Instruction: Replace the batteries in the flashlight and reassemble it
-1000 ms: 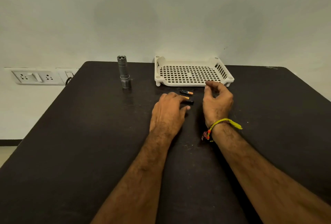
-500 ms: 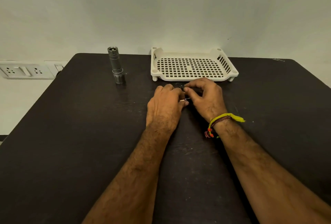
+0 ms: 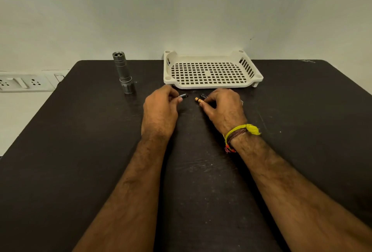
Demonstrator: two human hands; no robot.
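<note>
A grey metal flashlight point(image 3: 123, 72) stands upright on its head at the back left of the dark table point(image 3: 80, 151), its rear end open at the top. My left hand point(image 3: 160, 110) pinches a small black battery point(image 3: 183, 96) that sticks out past its fingertips. My right hand point(image 3: 222, 106) holds batteries point(image 3: 199, 99) whose copper-coloured ends point left; their number is hidden by the fingers. The two hands sit apart, just in front of the tray.
A white perforated plastic tray point(image 3: 211, 71) lies at the back of the table against the wall. A wall socket strip point(image 3: 22, 83) is at the left, beside the table edge. A yellow thread band circles my right wrist.
The hands were together over the batteries half a second ago; now they have drawn apart, each holding battery pieces. The camera view has shifted slightly.
</note>
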